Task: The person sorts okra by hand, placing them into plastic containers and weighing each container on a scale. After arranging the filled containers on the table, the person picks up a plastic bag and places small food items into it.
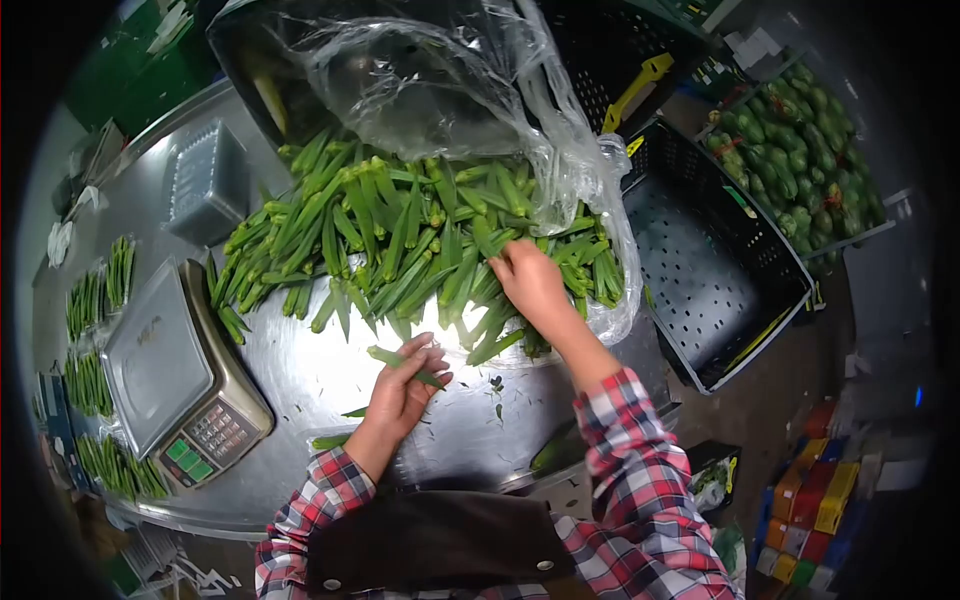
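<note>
A large heap of green okra [380, 210] spills from a clear plastic bag [430, 90] onto the shiny metal table [290, 385]. Near the table's front, my left hand [403, 388] is palm up with fingers curled, holding one okra pod [405, 366] that lies across the fingers. My right hand [530, 284] reaches into the right part of the heap, its thumb and fingers pinched on an okra pod [484, 238].
On the left are a scale [165, 350], bundled okra [88, 385] and a stack of clear trays [205, 180]. A black perforated crate [720, 270] stands right of the table. Beyond it are netted green vegetables [800, 150] and coloured boxes [810, 500].
</note>
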Demonstrator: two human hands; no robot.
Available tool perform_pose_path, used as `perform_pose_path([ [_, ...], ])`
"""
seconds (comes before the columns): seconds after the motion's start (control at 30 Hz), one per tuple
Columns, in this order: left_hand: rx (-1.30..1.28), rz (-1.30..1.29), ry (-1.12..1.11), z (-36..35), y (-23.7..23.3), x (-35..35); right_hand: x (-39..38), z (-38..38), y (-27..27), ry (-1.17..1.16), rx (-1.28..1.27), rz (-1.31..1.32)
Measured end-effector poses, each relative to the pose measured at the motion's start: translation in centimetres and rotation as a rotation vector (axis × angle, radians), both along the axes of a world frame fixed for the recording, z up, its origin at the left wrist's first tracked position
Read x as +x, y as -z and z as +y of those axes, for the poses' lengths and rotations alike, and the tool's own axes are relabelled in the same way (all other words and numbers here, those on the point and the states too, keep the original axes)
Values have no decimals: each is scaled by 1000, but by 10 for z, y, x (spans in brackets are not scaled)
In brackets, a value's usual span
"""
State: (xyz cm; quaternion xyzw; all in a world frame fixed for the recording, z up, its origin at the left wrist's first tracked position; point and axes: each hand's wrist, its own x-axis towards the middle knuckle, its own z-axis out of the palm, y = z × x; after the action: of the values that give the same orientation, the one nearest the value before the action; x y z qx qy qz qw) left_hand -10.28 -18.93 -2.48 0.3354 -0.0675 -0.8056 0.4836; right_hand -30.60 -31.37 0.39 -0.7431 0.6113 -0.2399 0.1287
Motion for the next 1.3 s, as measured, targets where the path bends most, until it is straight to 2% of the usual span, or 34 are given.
perform_pose_path([
  [0.1,-34,141,-27,-3,-10,-8,7,36,-21,-370,219,-185],
  [0.17,4,229,-64,-7,-13,-11,16,41,-25,-380,136,-125],
  [0.2,8,184,-73,-6,-9,-9,21,42,-25,-384,93,-98],
  [0.3,5,64,-79,3,4,12,42,16,-7,-201,21,-41],
  [0.33,-2,52,-66,8,4,21,46,14,-5,-244,11,81],
  [0.43,11,-16,-65,23,-1,40,63,15,3,-372,-79,78],
  [0.47,32,-7,-86,28,2,44,65,11,17,-382,-112,186],
  [0.57,30,5,-140,33,6,47,61,4,17,-399,-52,188],
  [0.67,27,31,-200,33,-1,31,61,38,-11,-388,170,29],
  [0.77,31,135,-208,29,8,23,66,65,-18,-514,493,-369],
  [0.87,44,158,-185,29,8,26,68,69,16,-253,410,-302],
  [0.97,54,159,-184,31,-4,34,80,82,32,-269,182,55],
  [1.0,56,168,-182,32,-6,36,84,85,34,-277,186,125],
  [1.1,19,162,-205,33,-3,38,88,87,28,-239,176,-191],
  [1.2,-20,133,-213,33,5,35,83,104,-18,-341,617,-435],
  [1.3,-19,109,-108,38,7,20,66,130,-4,-430,739,-360],
])
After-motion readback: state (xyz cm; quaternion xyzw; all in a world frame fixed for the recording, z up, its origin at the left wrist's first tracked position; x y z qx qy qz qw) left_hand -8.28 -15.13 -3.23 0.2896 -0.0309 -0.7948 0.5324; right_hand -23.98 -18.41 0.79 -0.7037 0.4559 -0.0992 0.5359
